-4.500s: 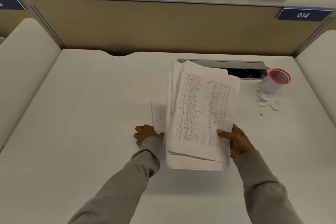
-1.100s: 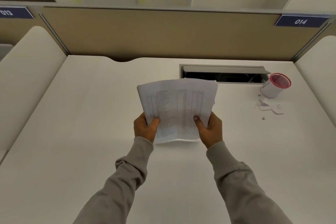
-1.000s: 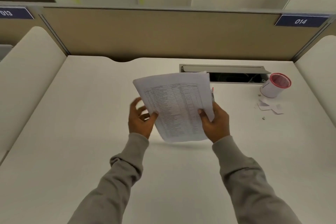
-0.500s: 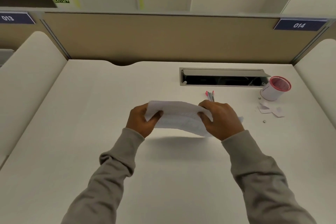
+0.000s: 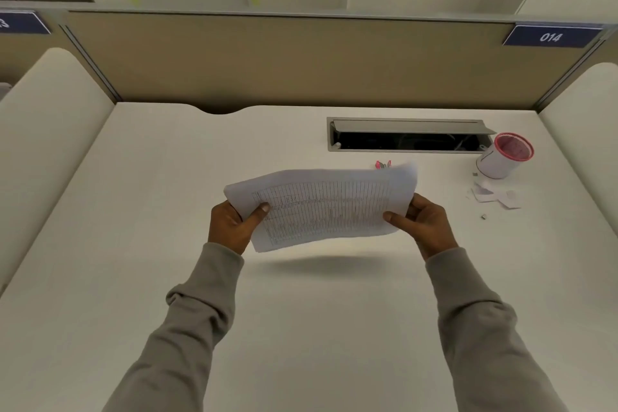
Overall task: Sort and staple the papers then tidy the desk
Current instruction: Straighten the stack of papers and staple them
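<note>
- White printed table papers lie landscape, long axis left-right, raised above the white desk.
- Left hand and right hand pinch opposite short edges.
- Pink-rimmed white cup and white paper scraps sit far right.

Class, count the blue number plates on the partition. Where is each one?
2: one plate at the partition's right end, reading 014; another plate at the left end, cut off by the frame edge.

Cup right of cable slot, behind scraps.

Both hands raised – L, R – fingers pinched shut.
</note>
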Demonstrator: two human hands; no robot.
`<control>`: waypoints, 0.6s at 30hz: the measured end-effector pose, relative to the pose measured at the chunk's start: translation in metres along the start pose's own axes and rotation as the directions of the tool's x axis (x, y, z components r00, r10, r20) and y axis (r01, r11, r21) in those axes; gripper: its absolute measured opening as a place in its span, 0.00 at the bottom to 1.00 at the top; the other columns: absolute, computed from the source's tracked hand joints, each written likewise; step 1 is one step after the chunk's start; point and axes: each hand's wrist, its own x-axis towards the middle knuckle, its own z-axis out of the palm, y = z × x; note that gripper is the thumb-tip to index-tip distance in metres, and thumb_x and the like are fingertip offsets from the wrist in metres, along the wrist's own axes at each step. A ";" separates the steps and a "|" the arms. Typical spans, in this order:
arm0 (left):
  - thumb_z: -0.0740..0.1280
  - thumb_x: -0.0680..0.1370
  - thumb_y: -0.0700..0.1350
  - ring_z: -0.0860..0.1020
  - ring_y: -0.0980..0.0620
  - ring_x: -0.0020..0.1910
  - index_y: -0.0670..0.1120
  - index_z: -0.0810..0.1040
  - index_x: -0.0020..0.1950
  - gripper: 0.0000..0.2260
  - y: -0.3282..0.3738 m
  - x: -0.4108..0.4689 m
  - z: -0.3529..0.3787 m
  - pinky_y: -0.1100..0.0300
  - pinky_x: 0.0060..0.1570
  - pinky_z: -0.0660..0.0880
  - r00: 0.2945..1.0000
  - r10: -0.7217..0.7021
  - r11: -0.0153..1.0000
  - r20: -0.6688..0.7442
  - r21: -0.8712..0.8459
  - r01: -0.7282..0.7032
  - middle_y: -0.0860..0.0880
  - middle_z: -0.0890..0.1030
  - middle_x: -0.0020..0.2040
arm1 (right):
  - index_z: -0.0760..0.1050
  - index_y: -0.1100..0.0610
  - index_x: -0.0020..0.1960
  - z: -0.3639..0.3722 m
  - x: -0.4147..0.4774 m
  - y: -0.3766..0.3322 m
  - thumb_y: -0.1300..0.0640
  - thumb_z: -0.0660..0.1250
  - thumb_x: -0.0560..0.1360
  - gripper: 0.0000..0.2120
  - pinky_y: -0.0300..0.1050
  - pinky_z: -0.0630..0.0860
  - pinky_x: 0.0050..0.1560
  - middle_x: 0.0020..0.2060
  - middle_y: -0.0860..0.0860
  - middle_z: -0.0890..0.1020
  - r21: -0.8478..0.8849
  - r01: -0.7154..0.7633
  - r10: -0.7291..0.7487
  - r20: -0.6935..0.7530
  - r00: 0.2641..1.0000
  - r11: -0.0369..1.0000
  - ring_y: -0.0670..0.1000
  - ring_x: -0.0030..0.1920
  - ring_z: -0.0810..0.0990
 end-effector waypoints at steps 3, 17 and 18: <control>0.75 0.73 0.36 0.83 0.62 0.38 0.48 0.82 0.44 0.08 -0.004 0.001 0.000 0.70 0.38 0.77 1.000 -0.013 0.999 -0.004 -0.045 0.013 0.57 0.84 0.40 | 0.84 0.52 0.52 0.013 -0.004 0.010 0.63 0.76 0.68 0.14 0.43 0.82 0.49 0.49 0.52 0.86 0.036 0.014 -0.012 -0.051 0.999 0.999 0.53 0.51 0.85; 0.73 0.72 0.31 0.80 0.61 0.36 0.49 0.80 0.38 0.13 -0.051 -0.008 0.029 0.70 0.36 0.76 0.969 -0.241 0.970 -0.062 -0.006 0.241 0.54 0.82 0.37 | 0.78 0.50 0.42 0.040 -0.006 0.061 0.68 0.75 0.69 0.14 0.29 0.77 0.37 0.39 0.43 0.83 -0.136 -0.154 0.111 -0.278 0.954 0.979 0.40 0.41 0.82; 0.73 0.72 0.31 0.80 0.64 0.35 0.48 0.80 0.39 0.12 -0.051 -0.007 0.029 0.72 0.35 0.76 0.972 -0.226 0.974 -0.068 -0.015 0.225 0.54 0.82 0.37 | 0.78 0.49 0.43 0.038 -0.005 0.061 0.68 0.75 0.69 0.14 0.29 0.77 0.37 0.39 0.43 0.83 -0.140 -0.138 0.093 -0.287 0.953 0.980 0.38 0.41 0.81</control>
